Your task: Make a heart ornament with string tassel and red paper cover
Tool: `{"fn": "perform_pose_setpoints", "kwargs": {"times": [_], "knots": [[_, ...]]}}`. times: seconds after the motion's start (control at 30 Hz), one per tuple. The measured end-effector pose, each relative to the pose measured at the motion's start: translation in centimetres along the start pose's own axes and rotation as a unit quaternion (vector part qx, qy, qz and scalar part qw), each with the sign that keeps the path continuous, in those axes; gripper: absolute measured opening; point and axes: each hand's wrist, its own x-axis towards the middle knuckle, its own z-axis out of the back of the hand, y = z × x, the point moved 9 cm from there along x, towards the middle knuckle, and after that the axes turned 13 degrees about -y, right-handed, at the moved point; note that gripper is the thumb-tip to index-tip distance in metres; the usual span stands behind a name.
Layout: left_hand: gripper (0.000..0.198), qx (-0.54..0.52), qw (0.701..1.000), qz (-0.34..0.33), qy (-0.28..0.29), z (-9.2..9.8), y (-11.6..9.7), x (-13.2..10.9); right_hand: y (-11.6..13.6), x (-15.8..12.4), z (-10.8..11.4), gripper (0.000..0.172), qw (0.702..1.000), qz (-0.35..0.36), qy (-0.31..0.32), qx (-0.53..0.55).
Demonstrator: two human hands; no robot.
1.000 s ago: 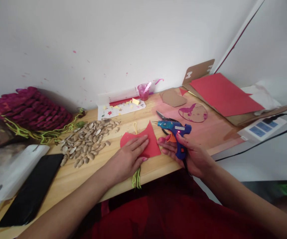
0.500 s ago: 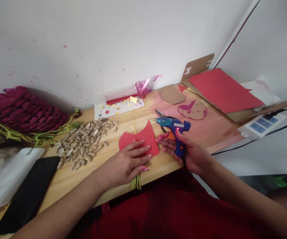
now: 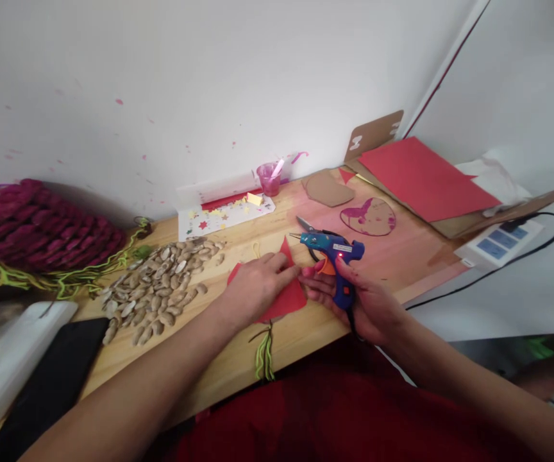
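Observation:
My right hand (image 3: 363,298) is closed around the handle of a blue hot glue gun (image 3: 342,256) with an orange trigger and a lit red light. Its metal nozzle points left, above the top corner of a piece of red paper (image 3: 286,301). On that paper rests my left hand (image 3: 260,282), fingers bent and drawn together, pressing it down near its right edge; the thumb is hidden. A small yellow loop (image 3: 256,249) shows above the paper, and a yellow-green yarn tassel (image 3: 263,356) hangs below it. Scissors (image 3: 306,226) lie partly hidden behind the glue gun.
Peanut shells (image 3: 161,289) are heaped left, near a magenta layered piece (image 3: 41,224) and a black phone-like slab (image 3: 50,385). Behind are star confetti on white paper (image 3: 193,218) and a pink cup (image 3: 270,179). Right are cardboard shapes (image 3: 368,216), red sheets (image 3: 426,176) and a power strip (image 3: 501,240).
My left hand has gone from lying flat with spread fingers to bent fingers, a little higher on the red paper, uncovering the tassel. The glue gun has stayed in my right hand.

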Motion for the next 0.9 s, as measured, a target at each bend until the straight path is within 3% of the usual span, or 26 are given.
{"fn": "perform_pose_setpoints", "kwargs": {"times": [0.17,0.3,0.53,0.73,0.9], "knots": [[0.025,0.01,0.997,-0.001,-0.077,0.5,0.3,-0.8,0.5,0.0,-0.1,0.023,0.999,-0.009,0.028,-0.04],[0.025,0.015,0.994,-0.028,-0.106,0.9,-0.1,-1.4,2.9,0.5,0.8,0.025,0.983,0.079,0.018,-0.167],[0.025,-0.01,0.994,-0.068,-0.09,1.7,-1.0,-1.6,5.5,0.2,1.1,0.04,0.87,0.224,0.002,-0.439],[0.023,-0.024,0.994,-0.059,-0.085,1.6,-0.8,-1.8,6.0,-0.4,-0.7,0.037,0.807,0.273,0.003,-0.524],[0.023,-0.033,0.99,-0.066,-0.116,2.0,-0.9,-1.8,6.2,-0.5,-1.9,0.038,0.754,0.29,0.019,-0.589]]}}
